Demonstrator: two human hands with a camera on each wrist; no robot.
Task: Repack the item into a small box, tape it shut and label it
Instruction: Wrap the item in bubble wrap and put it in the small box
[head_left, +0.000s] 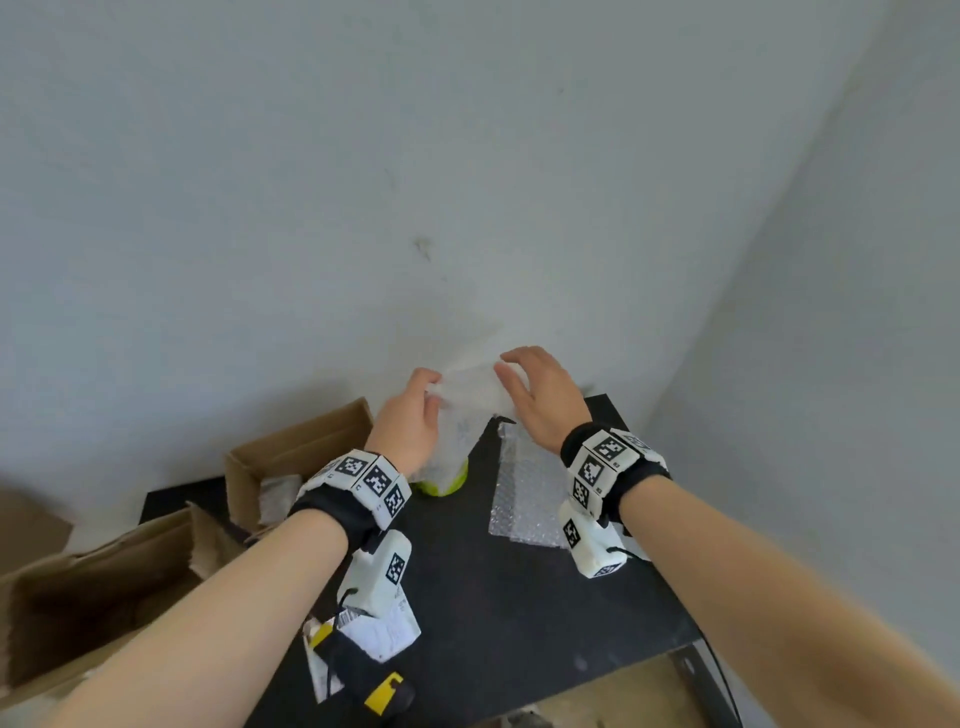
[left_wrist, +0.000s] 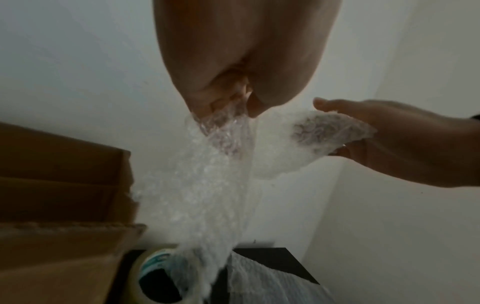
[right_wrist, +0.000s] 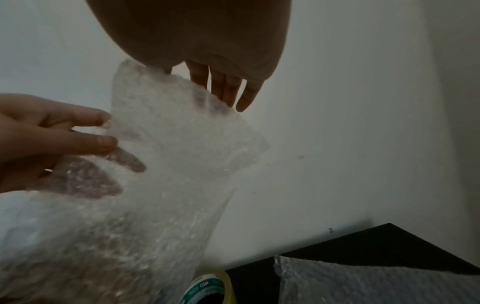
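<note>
A sheet of clear bubble wrap (head_left: 467, 400) hangs in the air near the wall, held by both hands. My left hand (head_left: 431, 395) pinches its left edge; in the left wrist view the left hand (left_wrist: 233, 102) has curled fingertips clamped on the bubble wrap (left_wrist: 207, 185). My right hand (head_left: 511, 371) takes the upper right edge between thumb and nearly straight fingers (right_wrist: 226, 90). The wrap's lower end drapes down over a yellow-green tape roll (head_left: 441, 480). An open small cardboard box (head_left: 291, 457) stands to the left. I cannot tell whether anything is inside the wrap.
A second bubble wrap sheet (head_left: 530, 499) lies flat on the black table (head_left: 519, 613). A larger open carton (head_left: 93, 597) sits at the near left. Printed labels (head_left: 384, 631) and a black-and-yellow tool (head_left: 384, 691) lie near the front edge. Walls close in behind and to the right.
</note>
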